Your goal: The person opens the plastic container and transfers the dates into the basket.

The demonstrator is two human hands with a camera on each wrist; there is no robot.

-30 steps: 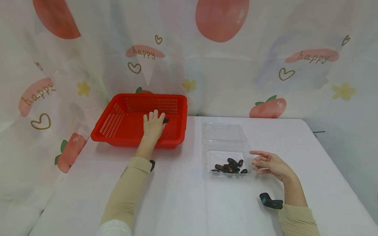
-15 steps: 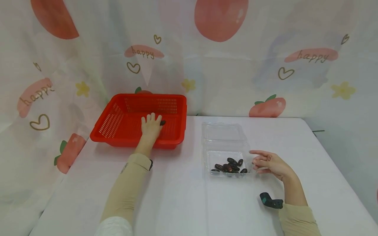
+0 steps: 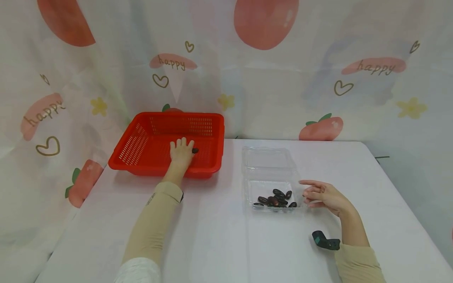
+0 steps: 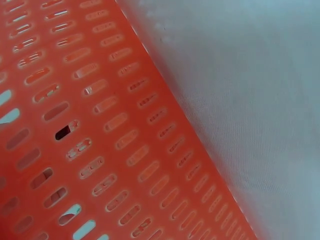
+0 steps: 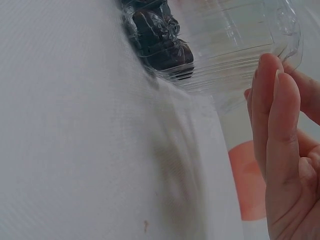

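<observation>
In the head view my left hand (image 3: 181, 154) is inside the red plastic basket (image 3: 209, 170), palm down with fingers spread. A dark date (image 3: 195, 150) shows at its right side, where the thumb and index finger are; the thumb itself is hidden. The left wrist view has only the slotted basket wall (image 4: 125, 125). On the right, my right hand (image 3: 327, 198) is at the side of a clear hinged plastic box (image 3: 269, 159). In the right wrist view its fairly straight fingers (image 5: 282, 120) touch the box's edge. Several dates (image 3: 277, 200) lie in the box's near half.
A white cloth covers the table (image 3: 212, 236). Behind stands a printed curtain (image 3: 265, 90). A black wrist camera (image 3: 325, 241) sticks out beside the right wrist. The box lid lies open toward the back.
My left hand has shifted slightly toward me and lower in the basket, the date moving along with it. The right hand and the box have stayed put.
</observation>
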